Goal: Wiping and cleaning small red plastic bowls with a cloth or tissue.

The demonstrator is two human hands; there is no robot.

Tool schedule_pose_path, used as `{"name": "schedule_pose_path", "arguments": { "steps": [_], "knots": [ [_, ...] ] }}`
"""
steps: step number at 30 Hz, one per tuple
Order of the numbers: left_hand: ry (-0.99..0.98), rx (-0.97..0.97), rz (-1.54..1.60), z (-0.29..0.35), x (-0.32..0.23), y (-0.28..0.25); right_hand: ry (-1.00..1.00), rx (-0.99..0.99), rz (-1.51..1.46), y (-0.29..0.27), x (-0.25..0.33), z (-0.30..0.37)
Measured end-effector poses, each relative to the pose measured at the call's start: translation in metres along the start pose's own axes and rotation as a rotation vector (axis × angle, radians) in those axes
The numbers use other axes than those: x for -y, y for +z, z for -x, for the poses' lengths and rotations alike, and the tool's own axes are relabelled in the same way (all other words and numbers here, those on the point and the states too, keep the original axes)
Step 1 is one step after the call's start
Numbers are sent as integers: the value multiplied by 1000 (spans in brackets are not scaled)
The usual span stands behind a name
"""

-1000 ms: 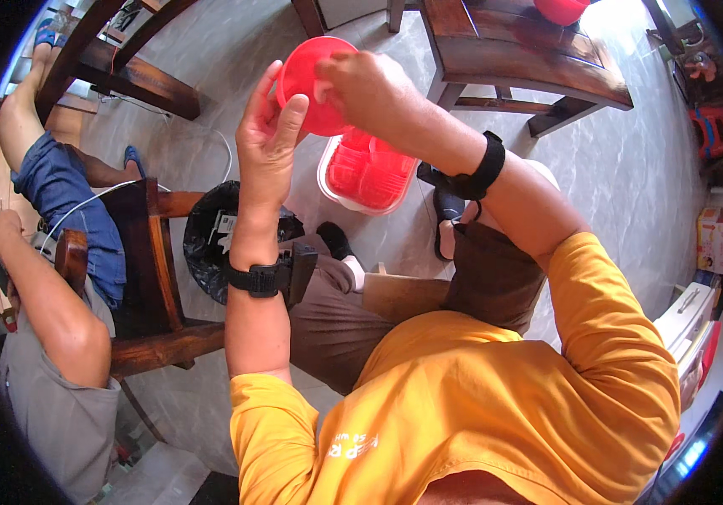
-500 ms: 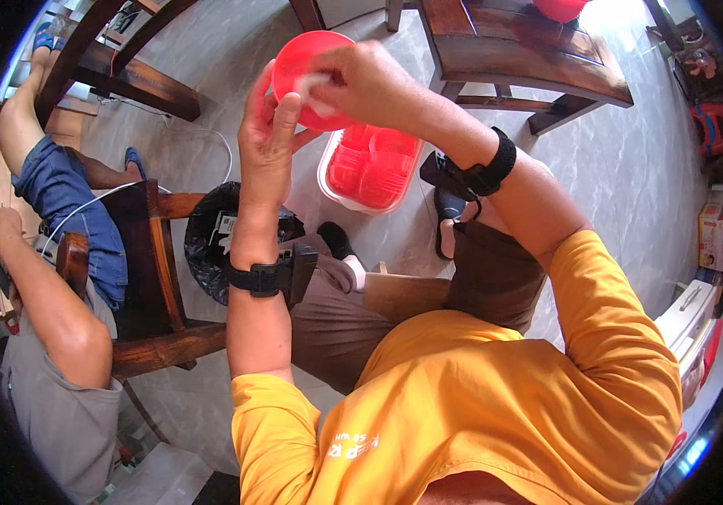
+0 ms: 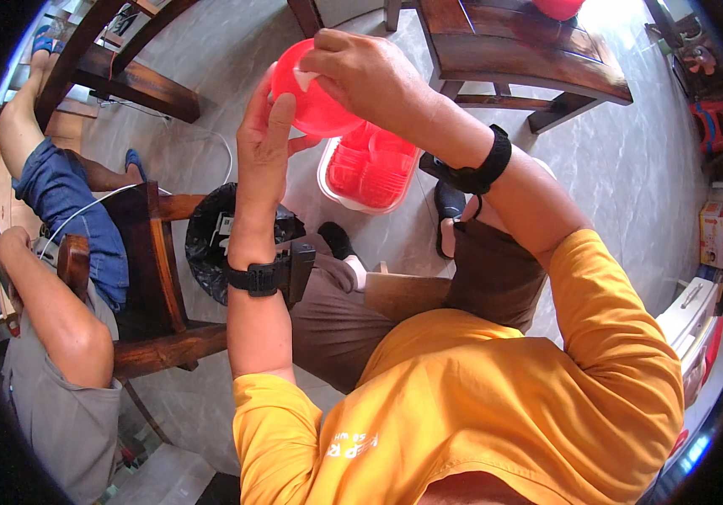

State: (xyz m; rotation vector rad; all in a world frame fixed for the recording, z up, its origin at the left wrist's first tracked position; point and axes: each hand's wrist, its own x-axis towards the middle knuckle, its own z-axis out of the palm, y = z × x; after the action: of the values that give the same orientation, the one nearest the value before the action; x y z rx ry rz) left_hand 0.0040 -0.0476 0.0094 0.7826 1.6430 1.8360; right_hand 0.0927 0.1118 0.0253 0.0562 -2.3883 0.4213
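My left hand point(image 3: 264, 135) is wrapped round the side of a round red plastic bowl point(image 3: 321, 111), its thumb near the rim. The bowl is held tilted in the air at the top centre. My right hand point(image 3: 363, 71) pinches a crumpled white cloth or tissue point(image 3: 304, 80) against the bowl near its far edge; most of this white piece is hidden by the fingers. Below the bowl, on the floor, stands a white-rimmed tub point(image 3: 360, 205) with stacked red plastic bowls point(image 3: 385, 177) in it. Both my wrists wear black strapped devices.
A black-lined bin point(image 3: 207, 244) stands left of my knees, beside a wooden chair point(image 3: 146, 244) where another person in denim shorts sits. A wooden bench point(image 3: 530, 59) at the upper right bears a red bowl point(image 3: 559, 7). A white cable point(image 3: 228, 156) crosses the floor.
My right hand has moved slightly up and left along the bowl with the white piece. The bowl has tilted and sits a little lower. The other person's hand has shifted slightly.
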Motion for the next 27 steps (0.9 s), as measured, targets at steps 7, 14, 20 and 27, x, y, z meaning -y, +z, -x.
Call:
{"name": "schedule_pose_path", "arguments": {
  "steps": [7,14,20,27],
  "knots": [
    [91,-1,-78,0,-3,1,-120,-54,74,21,-10,6],
    [119,-22,-87,-2,6,-4,204,309,-259,26,12,12],
    [96,4,-96,-2,1,-2,271,362,-430,17,2,8],
    [48,-2,-78,1,0,1,81,29,156,20,-6,6]
  ]
}}
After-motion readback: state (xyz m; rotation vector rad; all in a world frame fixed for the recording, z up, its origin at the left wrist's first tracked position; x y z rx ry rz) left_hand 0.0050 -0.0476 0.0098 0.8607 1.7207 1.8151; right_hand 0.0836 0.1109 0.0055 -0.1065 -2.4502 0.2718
